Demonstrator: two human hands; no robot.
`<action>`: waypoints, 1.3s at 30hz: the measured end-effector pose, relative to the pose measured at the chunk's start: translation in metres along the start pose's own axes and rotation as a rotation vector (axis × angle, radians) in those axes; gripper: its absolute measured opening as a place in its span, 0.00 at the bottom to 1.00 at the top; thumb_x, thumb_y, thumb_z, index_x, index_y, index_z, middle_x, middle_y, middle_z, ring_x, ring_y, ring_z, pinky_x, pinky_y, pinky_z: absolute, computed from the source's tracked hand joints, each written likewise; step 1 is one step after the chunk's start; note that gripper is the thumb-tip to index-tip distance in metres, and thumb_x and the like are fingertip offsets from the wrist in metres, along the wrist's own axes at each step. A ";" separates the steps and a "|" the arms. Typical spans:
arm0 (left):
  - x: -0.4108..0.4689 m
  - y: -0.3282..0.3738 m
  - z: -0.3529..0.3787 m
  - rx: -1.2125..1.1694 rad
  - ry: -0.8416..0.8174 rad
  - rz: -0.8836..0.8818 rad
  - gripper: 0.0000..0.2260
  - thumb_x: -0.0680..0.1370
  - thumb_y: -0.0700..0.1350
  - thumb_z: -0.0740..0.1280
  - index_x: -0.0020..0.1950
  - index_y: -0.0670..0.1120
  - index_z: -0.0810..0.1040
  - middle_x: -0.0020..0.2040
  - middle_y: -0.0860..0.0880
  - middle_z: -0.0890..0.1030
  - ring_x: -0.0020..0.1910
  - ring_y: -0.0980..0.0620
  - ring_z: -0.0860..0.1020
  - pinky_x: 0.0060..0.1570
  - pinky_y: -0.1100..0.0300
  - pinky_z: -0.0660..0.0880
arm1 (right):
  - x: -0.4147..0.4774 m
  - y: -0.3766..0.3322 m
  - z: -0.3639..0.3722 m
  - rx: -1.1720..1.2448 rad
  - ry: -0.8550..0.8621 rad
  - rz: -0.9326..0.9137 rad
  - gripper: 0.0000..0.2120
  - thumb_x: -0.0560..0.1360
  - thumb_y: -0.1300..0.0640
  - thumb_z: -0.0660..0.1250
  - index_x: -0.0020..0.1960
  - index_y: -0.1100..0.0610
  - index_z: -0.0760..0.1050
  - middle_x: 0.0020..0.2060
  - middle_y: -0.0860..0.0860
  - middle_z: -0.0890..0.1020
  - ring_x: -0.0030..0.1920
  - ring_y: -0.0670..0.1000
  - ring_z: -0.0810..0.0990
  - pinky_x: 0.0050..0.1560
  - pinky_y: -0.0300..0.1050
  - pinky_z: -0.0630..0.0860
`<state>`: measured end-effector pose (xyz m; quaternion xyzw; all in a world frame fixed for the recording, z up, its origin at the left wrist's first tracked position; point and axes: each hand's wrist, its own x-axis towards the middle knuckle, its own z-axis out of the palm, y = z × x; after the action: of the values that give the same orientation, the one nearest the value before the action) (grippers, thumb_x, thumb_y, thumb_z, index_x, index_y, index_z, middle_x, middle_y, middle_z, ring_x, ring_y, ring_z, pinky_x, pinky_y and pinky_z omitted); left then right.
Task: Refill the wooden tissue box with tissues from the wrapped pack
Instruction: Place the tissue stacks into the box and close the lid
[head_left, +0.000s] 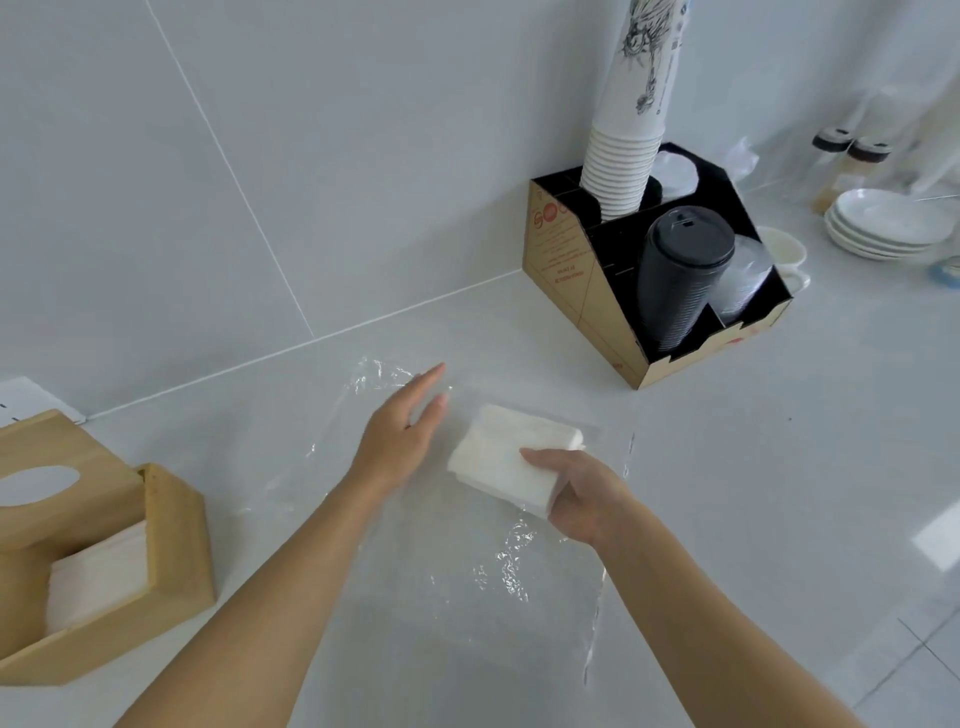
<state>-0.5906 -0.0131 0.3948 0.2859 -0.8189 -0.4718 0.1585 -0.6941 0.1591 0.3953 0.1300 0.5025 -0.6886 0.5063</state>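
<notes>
While the wooden tissue box (171, 540) holds tissues, right hand (582, 493) clasps a tissue stack (511, 457); left hand (405, 426) lies spread.

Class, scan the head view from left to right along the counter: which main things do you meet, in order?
wooden tissue box → left hand → tissue stack held by right hand → cardboard cup organizer → stacked white plates

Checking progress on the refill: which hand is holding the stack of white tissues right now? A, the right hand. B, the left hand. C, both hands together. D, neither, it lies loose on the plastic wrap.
A: the right hand grips the tissue stack at its near edge, while the left hand is open beside it.
</notes>
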 end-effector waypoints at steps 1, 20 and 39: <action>-0.001 0.008 0.009 -0.064 -0.107 0.001 0.18 0.80 0.53 0.59 0.70 0.61 0.67 0.71 0.62 0.65 0.72 0.62 0.59 0.69 0.63 0.55 | -0.001 0.000 -0.001 0.001 -0.007 -0.004 0.19 0.72 0.70 0.65 0.62 0.65 0.72 0.57 0.62 0.79 0.59 0.62 0.77 0.57 0.57 0.75; -0.013 -0.035 0.062 0.833 -0.261 0.048 0.26 0.78 0.63 0.49 0.75 0.60 0.49 0.78 0.54 0.46 0.76 0.53 0.43 0.74 0.51 0.40 | -0.065 -0.006 -0.097 0.139 0.165 -0.069 0.13 0.71 0.70 0.67 0.55 0.61 0.74 0.46 0.56 0.82 0.46 0.56 0.80 0.44 0.50 0.78; -0.041 0.026 0.031 -0.129 -0.092 -0.220 0.11 0.77 0.54 0.64 0.52 0.48 0.78 0.55 0.47 0.80 0.54 0.48 0.78 0.51 0.56 0.73 | -0.113 -0.031 -0.067 0.121 -0.087 -0.214 0.22 0.66 0.67 0.69 0.60 0.59 0.76 0.50 0.55 0.85 0.46 0.54 0.85 0.38 0.46 0.82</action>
<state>-0.5832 0.0430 0.4024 0.3414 -0.7569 -0.5506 0.0860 -0.6903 0.2781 0.4592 0.0759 0.4485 -0.7728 0.4427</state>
